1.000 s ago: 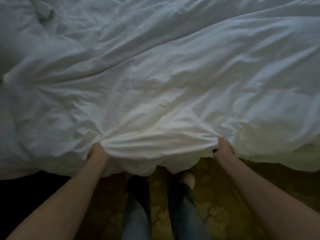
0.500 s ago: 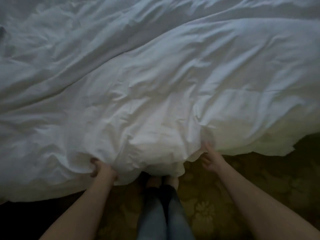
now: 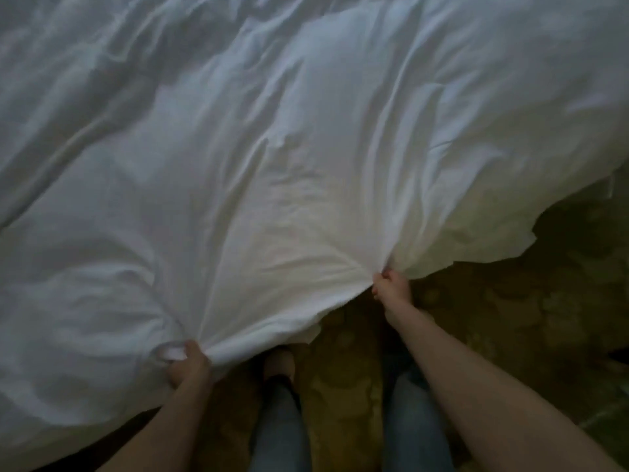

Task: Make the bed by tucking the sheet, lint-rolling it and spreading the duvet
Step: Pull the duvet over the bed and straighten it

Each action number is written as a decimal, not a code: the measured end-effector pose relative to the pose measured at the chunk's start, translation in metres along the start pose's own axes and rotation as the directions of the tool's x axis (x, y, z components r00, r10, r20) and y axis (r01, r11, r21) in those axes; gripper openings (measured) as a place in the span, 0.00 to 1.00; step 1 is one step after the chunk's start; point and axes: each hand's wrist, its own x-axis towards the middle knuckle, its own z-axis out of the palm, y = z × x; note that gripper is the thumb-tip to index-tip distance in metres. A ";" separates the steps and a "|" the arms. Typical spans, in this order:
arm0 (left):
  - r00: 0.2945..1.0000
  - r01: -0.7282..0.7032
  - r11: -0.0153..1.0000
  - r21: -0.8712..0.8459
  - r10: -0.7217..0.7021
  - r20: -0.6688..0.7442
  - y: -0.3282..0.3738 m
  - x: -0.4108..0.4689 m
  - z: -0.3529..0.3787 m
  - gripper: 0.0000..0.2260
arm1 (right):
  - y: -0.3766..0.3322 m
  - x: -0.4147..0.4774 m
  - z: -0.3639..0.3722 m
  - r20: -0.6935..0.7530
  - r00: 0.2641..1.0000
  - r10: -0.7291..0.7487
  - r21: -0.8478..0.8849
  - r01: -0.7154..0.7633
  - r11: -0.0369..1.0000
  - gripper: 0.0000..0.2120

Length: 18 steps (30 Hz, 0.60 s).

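Note:
A white, crumpled duvet fills the upper and left part of the head view and covers the bed. Its near edge hangs over the floor in front of me. My left hand is closed on a bunched fold of that edge at the lower left. My right hand pinches the edge further right and higher, fingers curled into the cloth. Folds radiate from both grips. The sheet and mattress under the duvet are hidden.
A dark yellow-green carpet with a flower pattern lies below and to the right of the duvet's edge. My legs in blue jeans and my feet stand close to the bed. The room is dim.
Both hands kept their hold on the duvet's edge. The duvet has shifted towards me and left, the right hand now sits higher than the left, and more carpet shows at right.

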 end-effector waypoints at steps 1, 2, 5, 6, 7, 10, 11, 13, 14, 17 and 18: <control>1.000 -0.014 0.999 0.051 0.014 0.004 0.000 -0.017 -0.001 0.30 | -0.002 0.002 -0.012 0.094 0.996 -0.007 -0.026 0.010 1.000 0.08; 1.000 -0.017 0.999 0.045 0.017 -0.010 0.001 -0.030 0.006 0.30 | -0.008 0.006 -0.026 0.189 0.982 0.001 -0.033 0.006 0.999 0.08; 0.999 -0.036 0.998 0.047 0.038 -0.035 -0.011 -0.096 0.034 0.33 | -0.034 0.027 -0.082 0.313 0.948 0.053 -0.035 -0.044 0.998 0.08; 0.997 -0.072 0.996 0.060 0.072 0.014 -0.020 -0.123 0.046 0.31 | -0.040 0.040 -0.106 0.292 0.953 0.074 -0.018 -0.072 0.997 0.09; 0.996 -0.086 0.993 0.079 0.083 0.040 -0.030 -0.149 0.061 0.29 | -0.042 0.053 -0.132 0.251 0.961 0.116 -0.001 -0.119 0.993 0.11; 0.985 0.131 0.991 -0.021 -0.127 0.116 -0.051 -0.227 0.118 0.33 | -0.056 0.092 -0.211 0.136 0.977 0.165 0.146 -0.185 0.972 0.21; 0.956 0.158 0.986 -0.042 -0.143 0.256 -0.053 -0.253 0.139 0.35 | -0.067 0.106 -0.235 0.134 0.977 0.166 0.231 -0.194 0.953 0.26; 0.864 0.194 0.976 -0.102 -0.121 0.488 -0.055 -0.295 0.184 0.33 | -0.091 0.133 -0.274 0.191 0.967 0.168 0.352 -0.227 0.908 0.32; 0.824 0.223 0.962 -0.158 -0.100 0.557 -0.054 -0.315 0.206 0.31 | -0.103 0.145 -0.289 0.221 0.962 0.162 0.382 -0.238 0.893 0.34; 0.778 0.284 0.941 -0.186 -0.113 0.618 -0.043 -0.356 0.263 0.28 | -0.139 0.179 -0.307 0.275 0.951 0.142 0.479 -0.263 0.837 0.29; 0.797 0.310 0.929 -0.201 -0.139 0.588 -0.041 -0.362 0.277 0.28 | -0.145 0.191 -0.308 0.258 0.954 0.151 0.493 -0.264 0.829 0.25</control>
